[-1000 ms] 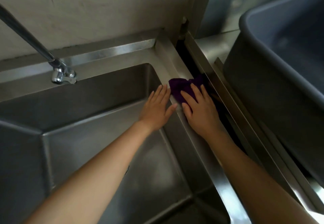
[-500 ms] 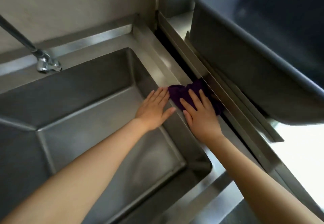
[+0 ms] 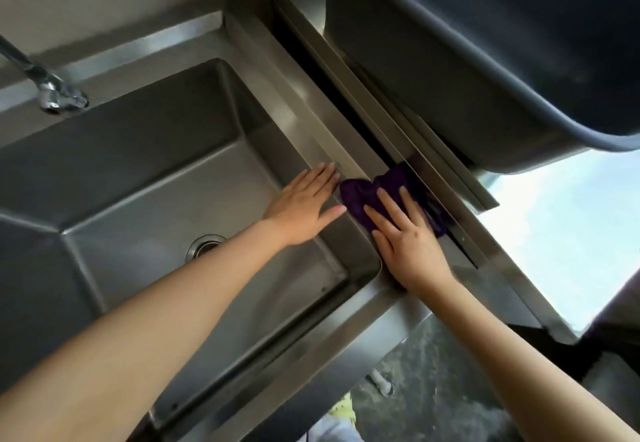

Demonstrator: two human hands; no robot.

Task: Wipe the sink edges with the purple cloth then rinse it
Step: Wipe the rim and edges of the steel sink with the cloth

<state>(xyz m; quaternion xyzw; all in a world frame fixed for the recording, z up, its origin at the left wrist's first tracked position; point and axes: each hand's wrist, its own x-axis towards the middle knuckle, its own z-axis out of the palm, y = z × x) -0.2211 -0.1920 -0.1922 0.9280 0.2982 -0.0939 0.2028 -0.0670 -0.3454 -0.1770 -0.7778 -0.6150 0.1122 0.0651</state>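
A purple cloth (image 3: 360,196) lies bunched on the right edge of the stainless steel sink (image 3: 298,95). My right hand (image 3: 408,244) presses flat on the cloth with straight fingers, near the sink's front right corner. My left hand (image 3: 304,206) rests flat, fingers straight, against the inner right wall of the basin just left of the cloth. Part of the cloth is hidden under my right hand.
A tap spout (image 3: 52,92) hangs over the basin's back left. The drain (image 3: 204,246) sits in the basin floor. A large dark grey tub (image 3: 485,61) stands on the steel counter to the right, past a narrow gap (image 3: 349,95). The floor shows below the front edge.
Both hands and the cloth have slid along the right edge from the back toward the front corner. The view has swung, bringing the drain and floor into sight.
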